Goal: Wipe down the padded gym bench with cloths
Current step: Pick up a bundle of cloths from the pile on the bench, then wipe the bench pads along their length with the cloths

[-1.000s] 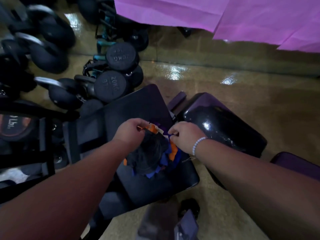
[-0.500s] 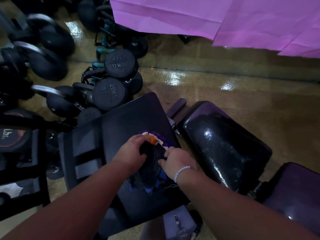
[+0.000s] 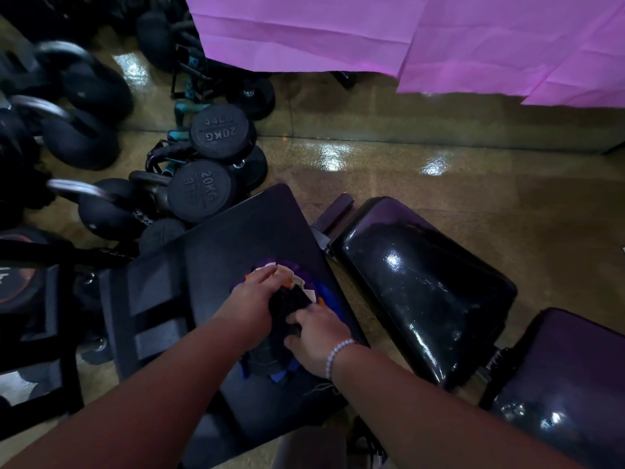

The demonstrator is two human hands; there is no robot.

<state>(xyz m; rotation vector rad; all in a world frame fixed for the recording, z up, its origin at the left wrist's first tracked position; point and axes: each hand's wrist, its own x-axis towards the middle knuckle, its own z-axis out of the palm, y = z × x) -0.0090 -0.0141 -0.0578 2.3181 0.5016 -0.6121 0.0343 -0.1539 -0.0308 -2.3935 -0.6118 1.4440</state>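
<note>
A bundle of cloths (image 3: pixel 291 308), dark on top with purple, orange, white and blue pieces showing around it, lies on a flat black pad (image 3: pixel 243 238) in front of me. My left hand (image 3: pixel 252 299) grips the bundle's left and far side. My right hand (image 3: pixel 318 338), with a bead bracelet at the wrist, presses on its near right side. The glossy black padded gym bench (image 3: pixel 422 286) stands just to the right of the pad, with a second purple-black cushion (image 3: pixel 571 374) at the lower right.
Black dumbbells marked 20KG (image 3: pixel 203 194) and kettlebells (image 3: pixel 81 137) crowd the floor at the left. A dark rack frame (image 3: pixel 50 319) stands at the far left. Pink sheets (image 3: pixel 406 38) hang along the back. The shiny tan floor (image 3: pixel 439 184) stretches behind the bench.
The view has tilted down and right, so more of the bench shows. Both hands have pushed the cloth bundle down onto the pad, with my right hand now lying over it.
</note>
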